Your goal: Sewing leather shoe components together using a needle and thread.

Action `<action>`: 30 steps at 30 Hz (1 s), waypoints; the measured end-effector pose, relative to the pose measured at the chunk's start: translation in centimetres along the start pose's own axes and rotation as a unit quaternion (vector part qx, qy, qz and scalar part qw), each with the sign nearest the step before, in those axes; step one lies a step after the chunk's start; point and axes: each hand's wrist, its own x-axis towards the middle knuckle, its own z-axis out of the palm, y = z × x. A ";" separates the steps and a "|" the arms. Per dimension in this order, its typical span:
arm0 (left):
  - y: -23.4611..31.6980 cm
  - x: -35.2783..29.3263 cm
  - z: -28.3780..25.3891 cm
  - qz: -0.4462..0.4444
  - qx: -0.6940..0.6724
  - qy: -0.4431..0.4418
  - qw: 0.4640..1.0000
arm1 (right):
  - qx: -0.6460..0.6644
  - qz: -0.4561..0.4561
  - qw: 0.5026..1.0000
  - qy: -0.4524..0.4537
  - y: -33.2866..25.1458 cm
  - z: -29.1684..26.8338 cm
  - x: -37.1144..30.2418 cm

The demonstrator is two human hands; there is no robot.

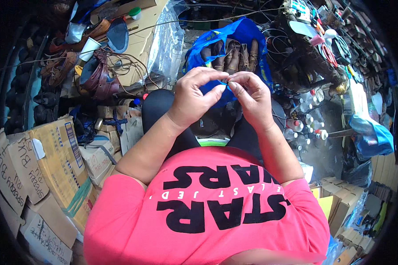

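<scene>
My left hand [191, 96] and my right hand [254, 100] are raised in front of my knees, their fingertips almost meeting. Each hand pinches thumb against forefinger. Whatever lies between the fingertips is too small to make out. Just beyond them, a shiny blue bag [195, 56] gapes, its lower part covered by my hands. Several brown, shoe-shaped pieces [233, 56] stand inside it, some with pale cord or strips around them.
Left, a cardboard-topped surface [139, 66] bears a maroon shoe upper [102, 79] and white cup [89, 47]. Cardboard boxes [57, 150] crowd the near left. Several bottles [296, 126] stand right of my knee, near a cluttered stand [303, 53] and light-blue plastic bag [372, 136].
</scene>
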 end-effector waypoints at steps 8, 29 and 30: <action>0.6 0.8 -0.3 0.187 0.184 0.027 0.965 | -0.030 -0.011 0.999 -0.008 -0.7 0.1 0.1; -2.5 -0.2 2.5 -0.196 -0.166 -0.117 0.959 | -0.013 0.028 0.998 0.052 0.9 -0.2 0.2; -2.4 -0.3 2.6 -0.186 -0.173 -0.090 0.963 | -0.013 0.028 0.998 0.053 0.9 -0.3 0.2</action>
